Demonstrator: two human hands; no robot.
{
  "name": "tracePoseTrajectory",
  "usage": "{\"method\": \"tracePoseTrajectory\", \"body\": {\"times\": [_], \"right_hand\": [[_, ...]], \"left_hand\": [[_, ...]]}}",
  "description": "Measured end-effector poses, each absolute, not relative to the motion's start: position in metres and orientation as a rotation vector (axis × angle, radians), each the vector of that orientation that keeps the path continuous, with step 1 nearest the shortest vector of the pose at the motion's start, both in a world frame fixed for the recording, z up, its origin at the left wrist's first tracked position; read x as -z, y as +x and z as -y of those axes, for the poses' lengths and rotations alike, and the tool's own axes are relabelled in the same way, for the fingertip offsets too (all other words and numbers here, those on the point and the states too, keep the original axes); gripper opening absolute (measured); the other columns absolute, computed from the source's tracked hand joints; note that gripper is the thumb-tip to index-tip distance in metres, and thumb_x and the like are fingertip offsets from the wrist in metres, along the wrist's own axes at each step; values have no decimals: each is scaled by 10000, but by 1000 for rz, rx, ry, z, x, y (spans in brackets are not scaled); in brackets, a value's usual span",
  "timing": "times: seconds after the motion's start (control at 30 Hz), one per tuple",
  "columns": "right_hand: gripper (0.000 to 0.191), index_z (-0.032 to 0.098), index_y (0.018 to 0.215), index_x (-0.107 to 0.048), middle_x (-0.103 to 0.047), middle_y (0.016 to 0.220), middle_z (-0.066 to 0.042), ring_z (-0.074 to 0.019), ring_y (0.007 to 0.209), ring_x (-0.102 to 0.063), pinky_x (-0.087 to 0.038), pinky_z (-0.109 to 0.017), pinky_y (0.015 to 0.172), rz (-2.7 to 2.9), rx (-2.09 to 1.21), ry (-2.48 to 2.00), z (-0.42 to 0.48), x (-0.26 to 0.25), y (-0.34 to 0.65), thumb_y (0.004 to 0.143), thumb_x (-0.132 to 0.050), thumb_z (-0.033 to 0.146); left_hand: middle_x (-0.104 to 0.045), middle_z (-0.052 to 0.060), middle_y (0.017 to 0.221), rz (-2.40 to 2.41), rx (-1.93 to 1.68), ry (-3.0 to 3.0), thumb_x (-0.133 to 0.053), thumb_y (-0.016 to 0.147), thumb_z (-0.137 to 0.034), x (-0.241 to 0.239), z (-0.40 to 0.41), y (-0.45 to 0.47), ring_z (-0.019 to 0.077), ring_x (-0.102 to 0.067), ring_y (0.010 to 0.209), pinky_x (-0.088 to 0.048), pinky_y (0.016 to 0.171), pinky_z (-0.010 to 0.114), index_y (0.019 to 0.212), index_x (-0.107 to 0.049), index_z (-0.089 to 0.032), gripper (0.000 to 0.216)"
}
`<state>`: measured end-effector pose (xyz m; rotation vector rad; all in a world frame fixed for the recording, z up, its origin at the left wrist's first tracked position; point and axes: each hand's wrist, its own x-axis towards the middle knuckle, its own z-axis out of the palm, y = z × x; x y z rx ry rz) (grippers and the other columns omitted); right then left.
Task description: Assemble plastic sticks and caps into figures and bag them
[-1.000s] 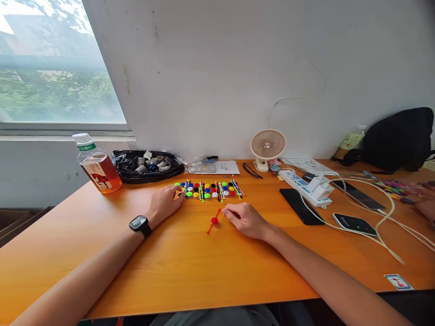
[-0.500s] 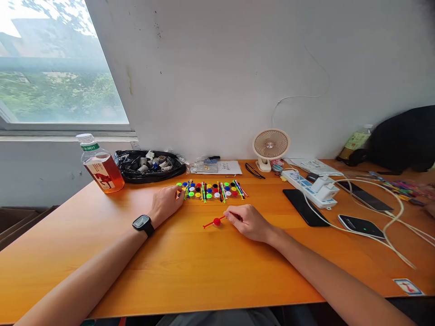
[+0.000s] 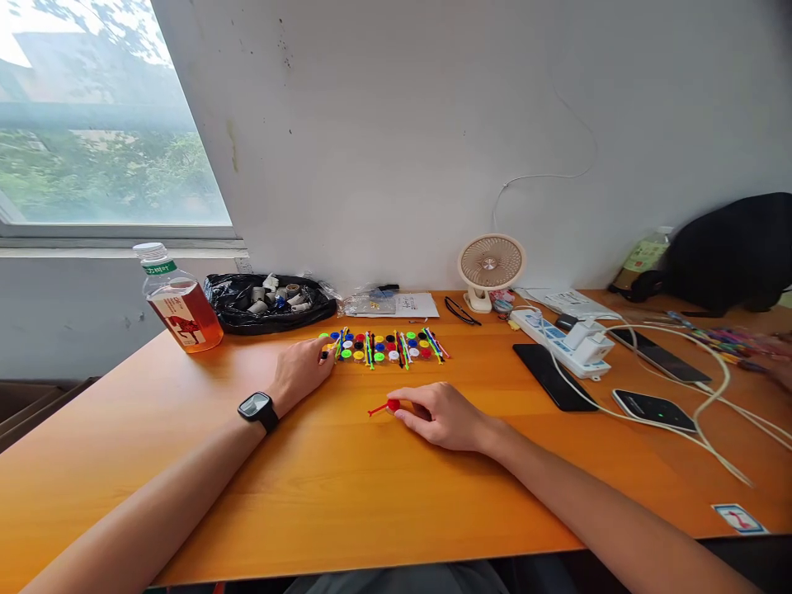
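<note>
A small red round piece (image 3: 394,405) sits on the wooden table with a thin red stick (image 3: 377,410) pointing left from it. My right hand (image 3: 440,415) pinches the piece between thumb and index finger; the fingers cover the stick's right part. Farther off, colourful round discs (image 3: 358,355) lie in short columns, with bundles of thin coloured sticks (image 3: 370,350) between them. At the left end of these columns rests my left hand (image 3: 302,373), wearing a black watch. Its fingers look loosely apart around the end discs, though their tips are partly hidden.
A tea bottle (image 3: 183,312) and a black bag of cardboard tubes (image 3: 272,305) stand at the back left. A fan (image 3: 491,264) is by the wall. Rightward lie a power strip (image 3: 560,342), a black phone (image 3: 550,375), another device (image 3: 652,410) and white cables.
My right thumb and index finger have shifted left from the stick's right end onto the red round piece. My left hand stays put; the view has moved slightly.
</note>
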<state>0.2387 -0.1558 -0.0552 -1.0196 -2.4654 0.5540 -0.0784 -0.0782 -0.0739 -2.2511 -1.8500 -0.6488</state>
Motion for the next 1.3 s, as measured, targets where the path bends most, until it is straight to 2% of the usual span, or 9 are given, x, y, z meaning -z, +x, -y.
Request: {"method": "tracePoseTrajectory", "body": {"times": [0.07,0.2,0.3,0.47,0.63,0.8,1.0,1.1,1.3], "right_hand": [[254,255,1204,-753,-722,770,-9,-160,629,-588,-338,-274,625,2473,-558,-1004,156,55,238,1043,-590,364],[220,248,1140,-753,-742,807,-15,-162,651,-605,-341,-274,629,2480,-551,-1002,156,54,238,1045,-592,364],[171,246,1084,-746,-708,751,6,-147,619,-572,-324,-269,613,2479,-535,-1025,156,52,239,1027,-610,333],[106,225,1002,-730,-630,672,32,-130,588,-529,-308,-257,603,2454,-483,-1108,151,47,246,958,-633,231],[132,219,974,-715,-621,664,36,-129,592,-525,-307,-249,617,2432,-408,-1217,142,47,253,897,-619,170],[179,226,970,-708,-671,712,26,-143,631,-562,-315,-253,636,2408,-337,-1305,136,51,257,861,-592,145],[203,238,946,-713,-749,805,-6,-183,731,-648,-321,-276,670,2402,-233,-1422,130,49,262,936,-523,168],[264,243,954,-712,-781,893,-20,-202,808,-686,-309,-288,680,2403,-159,-1483,129,45,264,1005,-460,183],[274,227,889,-664,-744,804,-51,-215,702,-652,-258,-317,636,2406,103,-1671,131,42,265,1066,-461,273]], "left_hand": [[-781,59,862,1833,624,-2271,-485,1035,-485,74,78,-79,256,-708,748,-335,598,314,1241,-768,-277,407],[-791,55,890,1829,587,-2283,-490,1031,-416,74,77,-80,260,-719,787,-331,606,319,1195,-786,-286,363],[-794,53,886,1836,603,-2227,-500,1025,-391,75,79,-80,255,-718,780,-316,605,322,1132,-786,-270,329],[-783,36,840,1910,707,-2097,-513,1024,-402,73,84,-81,237,-708,754,-270,588,313,1144,-757,-256,309],[-728,3,728,1874,869,-1999,-531,1029,-406,71,88,-79,199,-667,671,-230,580,297,1085,-735,-241,269],[-696,-17,729,1664,1111,-1966,-509,1067,-373,68,100,-70,151,-628,612,-262,580,275,1103,-657,-211,222],[-626,-42,696,1340,1264,-2291,-475,1097,-296,67,118,-58,115,-540,528,-314,578,253,1121,-553,-204,123],[-613,-30,716,1098,1180,-2643,-437,1104,-256,68,126,-52,124,-551,559,-352,595,256,1104,-525,-208,100],[-713,35,912,888,762,-3036,-415,1113,-270,67,141,-34,173,-668,758,-410,676,290,1089,-544,-220,140]]}}
